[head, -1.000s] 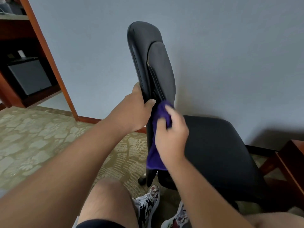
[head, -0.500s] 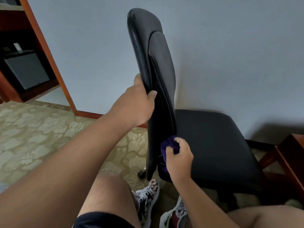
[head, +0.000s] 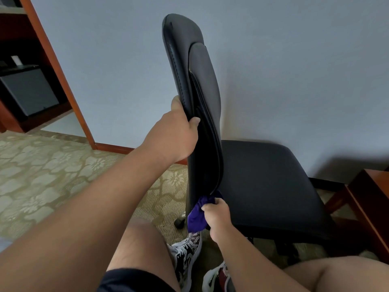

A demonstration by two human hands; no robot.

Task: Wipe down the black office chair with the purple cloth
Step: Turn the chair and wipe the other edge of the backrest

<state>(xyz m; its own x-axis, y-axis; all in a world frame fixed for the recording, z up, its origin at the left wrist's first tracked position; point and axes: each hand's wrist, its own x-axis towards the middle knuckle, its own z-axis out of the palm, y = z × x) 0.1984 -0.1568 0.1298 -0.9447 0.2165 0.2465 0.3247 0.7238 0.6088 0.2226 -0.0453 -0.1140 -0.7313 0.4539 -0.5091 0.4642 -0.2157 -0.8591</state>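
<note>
1. Black padded office chair: stands on the patterned beige carpet, close to the grey wall. The seat extends to the right.
2. Its backrest is upright, with the stitched narrow edge towards the camera.
3. At about mid height, the left hand grips the near edge of the backrest, fingers and thumb curled round it.
4. At the bottom of the backrest, where it meets the seat, the right hand holds the bunched purple cloth against the chair, fingers closed round it.
5. The lower part of the purple cloth hangs below the right hand, beside the seat's near left corner.
6. Printed white sneakers rest on the carpet directly below the cloth.
7. Red-brown wooden shelving stands at far left and contains a dark grey box.
8. A red-brown wooden furniture piece sits at the right edge, beside the seat.
</note>
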